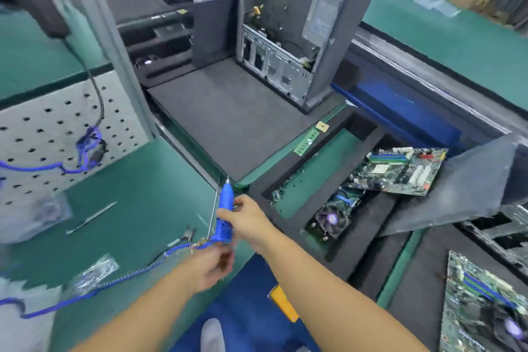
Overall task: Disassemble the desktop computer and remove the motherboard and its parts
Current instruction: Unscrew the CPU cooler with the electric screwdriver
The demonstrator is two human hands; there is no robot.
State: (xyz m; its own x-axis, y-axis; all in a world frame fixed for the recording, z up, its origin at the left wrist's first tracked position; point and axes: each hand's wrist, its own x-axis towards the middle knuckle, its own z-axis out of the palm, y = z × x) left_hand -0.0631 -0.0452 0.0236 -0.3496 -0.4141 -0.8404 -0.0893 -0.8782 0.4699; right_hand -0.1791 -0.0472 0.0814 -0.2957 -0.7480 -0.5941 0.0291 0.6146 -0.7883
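An opened grey computer case (297, 26) stands upright at the back of a grey foam mat (228, 120), its inside showing loose cables and no board. My right hand (248, 220) grips a blue electric screwdriver (225, 211) at the green bench's edge, tip pointing away from me. My left hand (211, 266) is blurred just below the tool's rear end, where the blue coiled cord (128, 274) joins it; its fingers look curled around that end. A removed motherboard (400, 168) lies in the foam tray on the right, another (483, 306) at the lower right.
A cooler fan (331, 220) and a RAM stick (307, 141) lie near the foam tray (303, 188). Pliers (185, 236), a thin rod (91, 217) and plastic bags (91, 274) lie on the green bench. A pegboard (43, 134) stands left. A grey side panel (463, 194) leans right.
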